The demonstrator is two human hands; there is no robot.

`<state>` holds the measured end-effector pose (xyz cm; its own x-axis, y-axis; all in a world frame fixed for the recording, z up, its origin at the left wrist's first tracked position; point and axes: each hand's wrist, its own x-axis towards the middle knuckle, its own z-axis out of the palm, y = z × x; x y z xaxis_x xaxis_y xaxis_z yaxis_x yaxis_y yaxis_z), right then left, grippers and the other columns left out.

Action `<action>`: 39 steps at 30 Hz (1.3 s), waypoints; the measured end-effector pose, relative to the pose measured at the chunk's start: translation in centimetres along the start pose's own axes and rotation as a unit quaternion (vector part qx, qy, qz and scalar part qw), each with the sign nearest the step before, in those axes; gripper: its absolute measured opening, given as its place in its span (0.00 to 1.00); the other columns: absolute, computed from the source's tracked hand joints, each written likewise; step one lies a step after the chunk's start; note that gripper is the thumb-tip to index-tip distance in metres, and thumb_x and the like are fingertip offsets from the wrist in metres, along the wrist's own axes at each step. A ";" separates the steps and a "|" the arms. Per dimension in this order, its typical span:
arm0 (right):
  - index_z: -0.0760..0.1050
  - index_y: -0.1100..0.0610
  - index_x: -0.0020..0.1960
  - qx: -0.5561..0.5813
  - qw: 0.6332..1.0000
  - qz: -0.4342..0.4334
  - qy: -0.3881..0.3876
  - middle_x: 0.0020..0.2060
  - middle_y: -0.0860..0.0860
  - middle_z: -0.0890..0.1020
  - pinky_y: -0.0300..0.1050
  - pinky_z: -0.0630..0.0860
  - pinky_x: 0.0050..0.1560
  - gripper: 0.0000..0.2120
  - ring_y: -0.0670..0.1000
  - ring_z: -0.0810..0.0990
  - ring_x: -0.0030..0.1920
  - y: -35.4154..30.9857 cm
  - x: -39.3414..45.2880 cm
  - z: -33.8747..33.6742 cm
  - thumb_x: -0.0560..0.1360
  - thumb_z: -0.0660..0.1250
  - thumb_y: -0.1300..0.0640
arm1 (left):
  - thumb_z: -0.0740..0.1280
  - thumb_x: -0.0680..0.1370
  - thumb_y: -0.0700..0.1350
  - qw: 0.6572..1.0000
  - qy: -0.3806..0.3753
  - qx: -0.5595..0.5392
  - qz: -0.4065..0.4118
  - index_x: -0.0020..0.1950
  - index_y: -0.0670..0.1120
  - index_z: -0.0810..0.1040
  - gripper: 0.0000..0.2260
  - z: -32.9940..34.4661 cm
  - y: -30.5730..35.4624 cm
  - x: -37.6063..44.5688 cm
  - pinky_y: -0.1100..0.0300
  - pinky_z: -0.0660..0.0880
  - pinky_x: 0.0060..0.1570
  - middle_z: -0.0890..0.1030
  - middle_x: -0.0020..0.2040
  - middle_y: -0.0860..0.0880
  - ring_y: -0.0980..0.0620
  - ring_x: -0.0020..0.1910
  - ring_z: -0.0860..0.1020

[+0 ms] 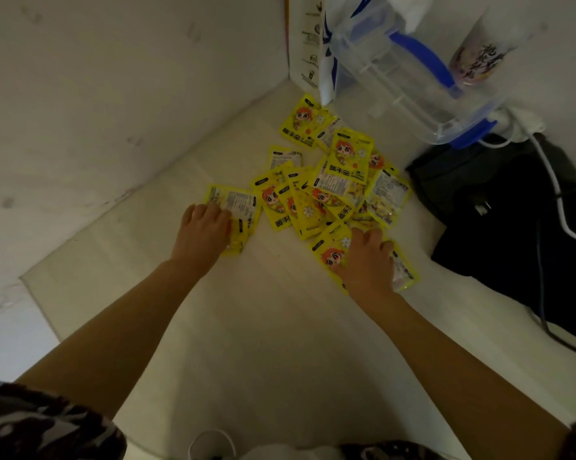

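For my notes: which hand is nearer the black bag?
Right. The right hand rests on a yellow packet near the black bag; the left hand is beyond the pile, farther.

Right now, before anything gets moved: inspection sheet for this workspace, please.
Surface: white mat.
Job's things: yellow hand-warmer packets, loosely piled, overlapping, fronts and backs mixed.
Clutter: clear box with blue clips, tilted; black bag; printed cup.
Hands: left hand rests on leftmost packet, grip unclear; right hand flat on nearest packet.
Cables: white cable and black cable cross the black bag; white power strip.
Surroundings: white walls meeting in a corner.
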<state>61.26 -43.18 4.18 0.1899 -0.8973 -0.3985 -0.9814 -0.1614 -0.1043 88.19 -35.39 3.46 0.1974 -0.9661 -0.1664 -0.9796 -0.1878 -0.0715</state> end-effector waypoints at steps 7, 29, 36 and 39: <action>0.65 0.57 0.63 0.051 0.998 -0.016 -0.034 0.60 0.56 0.74 0.56 0.74 0.54 0.24 0.59 0.73 0.61 0.9 -0.1 0.0 0.73 0.71 0.53 | 0.72 0.72 0.44 0.998 -0.024 -0.046 -0.024 0.47 0.40 0.80 0.09 0.3 -0.2 -0.7 0.42 0.71 0.56 0.77 0.49 0.40 0.37 0.48 0.77; 0.66 0.57 0.68 -0.007 0.997 -0.040 -0.060 0.66 0.61 0.66 0.56 0.70 0.57 0.20 0.64 0.69 0.59 2.7 2.5 -2.6 0.77 0.63 0.57 | 0.72 0.73 0.48 0.986 -0.122 -0.111 0.002 0.56 0.39 0.77 0.17 -1.3 -2.3 7.3 0.50 0.69 0.56 0.75 0.57 0.40 0.39 0.60 0.73; 0.67 0.56 0.66 -0.045 0.997 -0.040 -0.048 0.56 0.59 0.73 0.55 0.67 0.54 0.19 0.61 0.69 0.56 2.2 1.8 -2.6 0.76 0.63 0.58 | 0.68 0.76 0.47 0.991 -0.074 -0.113 -0.023 0.59 0.41 0.72 0.16 -1.6 -1.3 4.8 0.49 0.71 0.48 0.72 0.54 0.40 0.38 0.45 0.77; 0.65 0.55 0.68 -0.035 0.998 -0.044 -0.040 0.57 0.57 0.74 0.54 0.66 0.54 0.20 0.60 0.71 0.57 2.3 1.3 -2.4 0.76 0.62 0.58 | 0.69 0.75 0.46 0.985 -0.055 -0.158 -0.052 0.57 0.41 0.71 0.15 -1.8 -1.0 3.8 0.49 0.72 0.44 0.70 0.51 0.42 0.38 0.44 0.76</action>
<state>59.16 -45.73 5.56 0.2745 -0.8428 -0.4629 -0.9599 -0.2688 -0.0798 89.89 -39.17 4.66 0.2839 -0.9166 -0.2816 -0.9132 -0.3480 0.2121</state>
